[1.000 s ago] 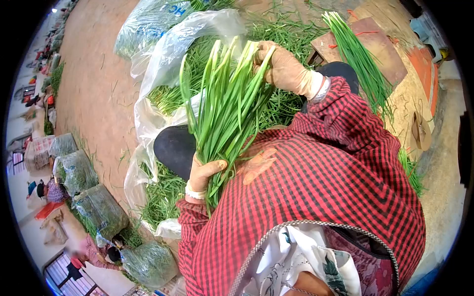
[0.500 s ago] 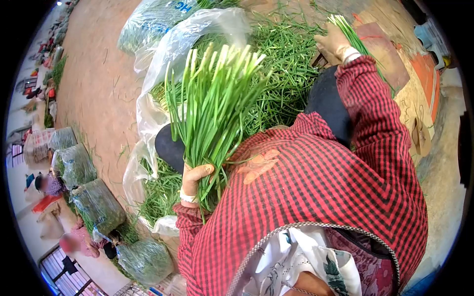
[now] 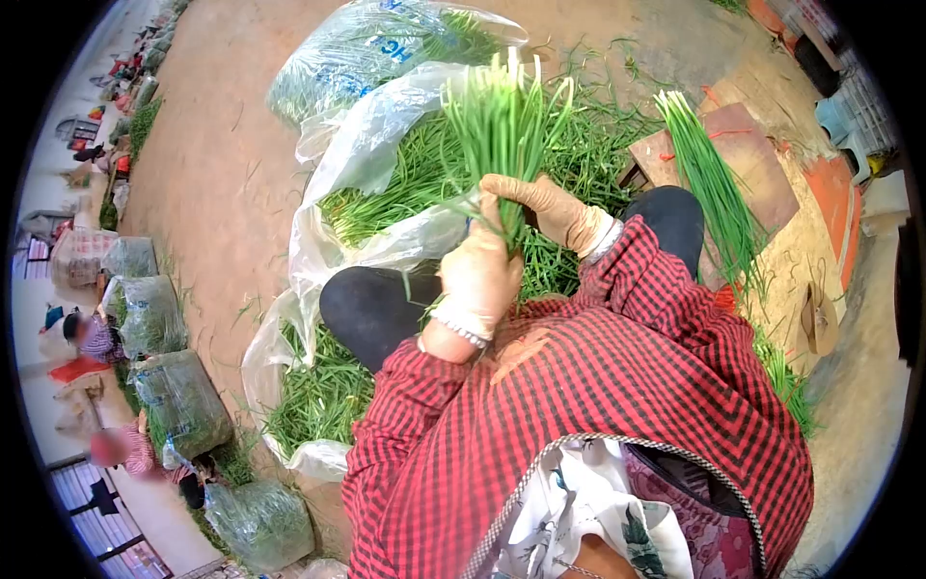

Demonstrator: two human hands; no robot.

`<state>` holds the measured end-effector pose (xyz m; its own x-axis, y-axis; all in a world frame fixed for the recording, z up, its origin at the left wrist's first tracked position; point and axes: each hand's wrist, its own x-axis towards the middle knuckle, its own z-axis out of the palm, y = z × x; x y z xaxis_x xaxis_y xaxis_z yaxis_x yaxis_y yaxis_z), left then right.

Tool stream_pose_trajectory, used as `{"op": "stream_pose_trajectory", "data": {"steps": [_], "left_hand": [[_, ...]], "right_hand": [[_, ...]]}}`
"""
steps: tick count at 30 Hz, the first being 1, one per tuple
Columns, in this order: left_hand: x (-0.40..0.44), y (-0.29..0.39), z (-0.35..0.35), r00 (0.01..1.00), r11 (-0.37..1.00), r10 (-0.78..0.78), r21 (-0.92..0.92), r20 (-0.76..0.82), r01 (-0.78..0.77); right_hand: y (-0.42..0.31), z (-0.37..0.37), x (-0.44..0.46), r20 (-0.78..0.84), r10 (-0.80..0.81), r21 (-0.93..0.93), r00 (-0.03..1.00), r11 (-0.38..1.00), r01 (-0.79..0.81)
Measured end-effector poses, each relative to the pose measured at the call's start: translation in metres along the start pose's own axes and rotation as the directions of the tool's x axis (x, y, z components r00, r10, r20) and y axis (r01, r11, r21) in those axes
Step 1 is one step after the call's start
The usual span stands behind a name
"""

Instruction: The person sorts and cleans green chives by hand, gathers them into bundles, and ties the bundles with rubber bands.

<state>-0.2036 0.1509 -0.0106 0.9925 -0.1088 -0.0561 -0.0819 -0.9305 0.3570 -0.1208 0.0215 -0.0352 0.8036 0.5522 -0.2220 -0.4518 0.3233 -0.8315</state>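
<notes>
A bunch of garlic chives (image 3: 503,121) stands upright before my chest, pale cut ends at the top. My left hand (image 3: 479,275), in a thin pale glove, is closed round its lower part. From the right, my right hand (image 3: 558,210), also gloved, wraps its fingers across the bunch just above the left. The chives' lower leaves are mostly hidden by the hands. A second bundle of chives (image 3: 709,179) lies on a reddish board (image 3: 757,159) to the right, touched by neither hand.
Loose chives (image 3: 593,145) are heaped behind the hands. An open clear plastic bag (image 3: 333,188) holds more chives. Behind it lies a filled plastic bag (image 3: 347,58). Packed bags (image 3: 178,400) and other people line the left side. A stool (image 3: 839,125) stands at far right.
My right hand has left the bundle on the board and come across to the held bunch. My left hand has raised that bunch and moved it right.
</notes>
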Motion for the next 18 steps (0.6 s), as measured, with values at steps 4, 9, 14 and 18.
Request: {"op": "stream_pose_trajectory", "data": {"steps": [4,9,14,18], "left_hand": [[0.005,0.020,-0.001,0.964,0.933,0.256,-0.241,-0.078,-0.267],[0.002,-0.018,-0.004,0.793,0.754,0.530,-0.594,0.299,-0.280],[0.022,-0.036,-0.030,0.998,0.611,0.041,-0.790,-0.039,-0.055],[0.061,0.002,-0.074,0.974,0.571,-0.001,-0.800,-0.228,-0.187]], "right_hand": [[-0.030,-0.021,-0.007,-0.136,-0.062,0.040,0.989,0.997,0.068],[-0.074,-0.062,-0.038,-0.096,0.036,-0.165,0.995,0.985,-0.052],[-0.083,-0.058,-0.057,-0.030,-0.083,-0.344,0.996,0.937,0.068],[-0.063,-0.047,-0.054,0.029,-0.006,-0.342,1.000,0.939,0.016]]}}
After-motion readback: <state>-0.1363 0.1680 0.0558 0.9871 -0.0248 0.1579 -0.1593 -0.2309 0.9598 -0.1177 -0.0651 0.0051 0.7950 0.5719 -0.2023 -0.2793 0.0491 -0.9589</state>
